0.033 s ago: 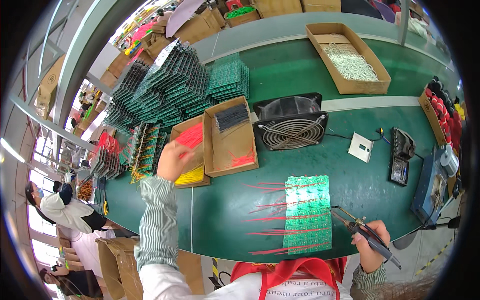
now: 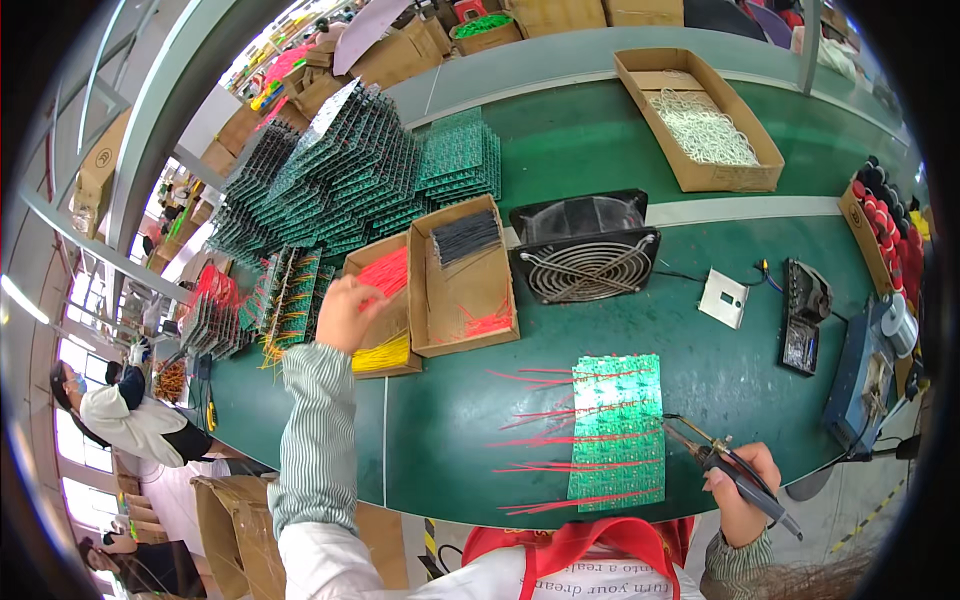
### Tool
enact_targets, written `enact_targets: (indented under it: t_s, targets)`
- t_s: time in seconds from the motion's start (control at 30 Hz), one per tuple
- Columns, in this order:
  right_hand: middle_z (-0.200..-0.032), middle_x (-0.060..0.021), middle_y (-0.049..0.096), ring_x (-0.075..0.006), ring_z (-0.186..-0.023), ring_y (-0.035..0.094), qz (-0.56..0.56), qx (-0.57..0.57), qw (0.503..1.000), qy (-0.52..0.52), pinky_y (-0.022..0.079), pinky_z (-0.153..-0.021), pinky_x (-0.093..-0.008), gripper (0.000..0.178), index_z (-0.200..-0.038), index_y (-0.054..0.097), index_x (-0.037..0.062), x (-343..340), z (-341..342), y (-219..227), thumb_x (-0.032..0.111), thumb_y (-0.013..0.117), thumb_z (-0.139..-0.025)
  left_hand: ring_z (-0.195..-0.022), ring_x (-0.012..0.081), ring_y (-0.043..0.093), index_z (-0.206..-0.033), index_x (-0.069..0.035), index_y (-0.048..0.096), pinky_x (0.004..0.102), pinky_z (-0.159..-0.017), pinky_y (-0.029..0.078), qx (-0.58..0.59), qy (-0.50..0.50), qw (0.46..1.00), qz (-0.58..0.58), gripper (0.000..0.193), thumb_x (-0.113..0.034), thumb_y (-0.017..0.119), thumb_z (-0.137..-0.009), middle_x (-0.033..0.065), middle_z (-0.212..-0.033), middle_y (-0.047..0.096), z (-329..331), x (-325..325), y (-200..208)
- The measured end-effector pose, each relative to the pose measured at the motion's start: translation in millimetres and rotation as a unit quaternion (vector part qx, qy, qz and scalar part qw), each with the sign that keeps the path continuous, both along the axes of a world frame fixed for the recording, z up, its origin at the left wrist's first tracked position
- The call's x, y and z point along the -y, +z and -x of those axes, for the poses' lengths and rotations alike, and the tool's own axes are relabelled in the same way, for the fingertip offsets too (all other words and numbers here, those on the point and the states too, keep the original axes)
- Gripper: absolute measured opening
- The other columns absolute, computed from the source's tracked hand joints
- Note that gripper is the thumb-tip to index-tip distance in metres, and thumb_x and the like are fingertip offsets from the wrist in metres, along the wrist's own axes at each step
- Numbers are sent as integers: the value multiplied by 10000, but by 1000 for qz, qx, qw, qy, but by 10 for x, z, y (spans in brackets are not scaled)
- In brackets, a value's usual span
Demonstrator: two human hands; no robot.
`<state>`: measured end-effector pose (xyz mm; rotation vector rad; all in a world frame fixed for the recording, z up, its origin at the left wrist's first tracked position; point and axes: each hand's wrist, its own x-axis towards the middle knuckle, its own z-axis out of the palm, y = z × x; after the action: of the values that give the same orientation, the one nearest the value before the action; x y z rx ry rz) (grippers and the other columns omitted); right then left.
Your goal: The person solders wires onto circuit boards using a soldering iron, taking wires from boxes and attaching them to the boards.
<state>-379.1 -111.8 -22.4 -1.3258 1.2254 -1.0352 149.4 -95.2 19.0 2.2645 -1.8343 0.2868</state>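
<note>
My left hand (image 2: 345, 312) is at the near left end of a cardboard box with red wires (image 2: 384, 272) and yellow wires (image 2: 382, 353). Its fingertips are drawn together beside the red wires; whether a wire is between them I cannot make out. In my right hand (image 2: 745, 492) is a soldering iron (image 2: 738, 482) with a thin brass-coloured guide tube along it. The iron's tip points at the right edge of a green circuit board panel (image 2: 618, 460). Several rows of red wires (image 2: 535, 466) lie across the panel and stick out past its left edge.
Another cardboard box (image 2: 462, 298) holds black and red wires, with a black fan (image 2: 583, 250) beside it. Stacked circuit boards (image 2: 340, 180) stand at the far left. A box of white rings (image 2: 705, 125), a white plate (image 2: 722, 298) and a blue soldering station (image 2: 860, 385) are rightward.
My left hand has shifted very slightly at the box, its fingers curling a little more. My right hand and the soldering iron look unmoved.
</note>
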Motion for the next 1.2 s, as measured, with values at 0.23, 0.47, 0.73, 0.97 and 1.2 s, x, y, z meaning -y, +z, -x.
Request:
enact_targets:
  t_s: [0.23,0.47,0.73,0.97,1.2]
  targets:
    - [-658,-33,590,-88,-562,547,-7,-26,1000,-15,447,-540,-236,254,-807,545,4,54,-158,21,104,755,-704,-957,304,607,-1001,-95,700,367,-854,486,13,-35,999,-24,225,-145,669,-783,137,-989,677,-490,340,-260]
    - [-656,-43,601,-98,-567,565,-15,-53,998,-11,446,-543,-233,239,-798,542,3,139,-222,27,87,740,-696,-810,168,645,-1061,11,640,290,-762,508,-298,3,903,-309,308,-157,706,-811,105,-882,678,-454,6,-346]
    - [-626,-51,604,-96,-559,567,-22,-26,999,-13,446,-540,-232,196,-789,534,2,144,-375,122,44,699,-694,-729,236,649,-901,-11,667,342,-682,506,-160,-77,938,-297,199,-161,702,-776,119,-785,667,-268,-137,-335]
    - [-644,-41,594,-87,-557,541,3,-58,998,0,434,-531,-233,228,-797,541,3,108,-276,73,65,730,-686,-729,237,641,-890,-3,657,335,-671,503,-195,-10,954,-227,152,-115,694,-795,136,-777,650,-201,-162,-228]
    - [-657,-33,585,-75,-569,529,7,-44,999,17,431,-528,-233,245,-804,544,-2,87,-236,94,90,747,-704,-799,323,643,-914,-8,652,392,-717,503,-160,22,971,-176,189,-168,657,-812,177,-830,658,-151,-135,-190]
